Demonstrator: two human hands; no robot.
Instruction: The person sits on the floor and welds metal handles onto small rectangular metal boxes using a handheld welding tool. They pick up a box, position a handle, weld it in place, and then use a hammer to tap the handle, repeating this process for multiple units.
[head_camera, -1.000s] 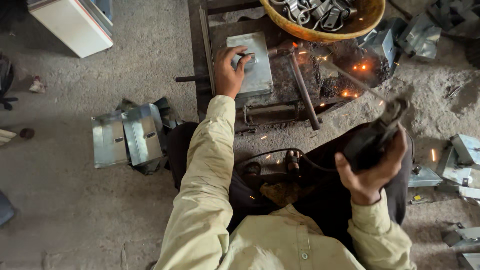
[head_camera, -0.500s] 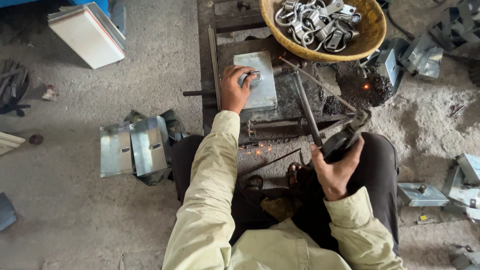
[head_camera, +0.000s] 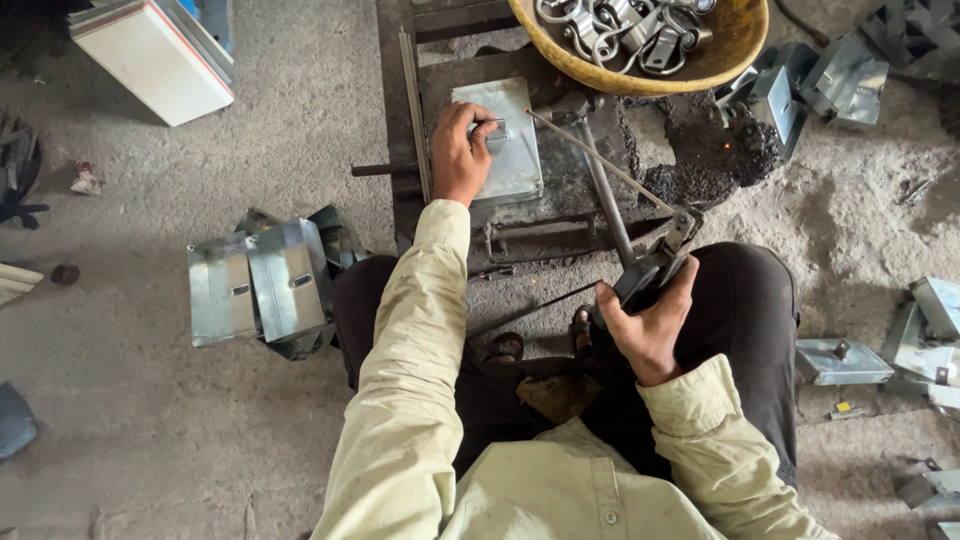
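On the sooty bench, sparks have died; left hand (head_camera: 460, 150) presses the metal box (head_camera: 503, 140), right hand (head_camera: 648, 325) still grips the electrode holder (head_camera: 650, 270).

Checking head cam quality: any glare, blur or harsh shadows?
Head view: soft, even daylight, faint shadows only; sharp on left hand and metal box; mild sheen on stacked boxes; right hand with electrode holder crisp; wide-angle stretch toward edges.

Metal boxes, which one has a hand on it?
The grey metal box on the dark workbench; the left hand presses it. The others lie untouched on the floor.
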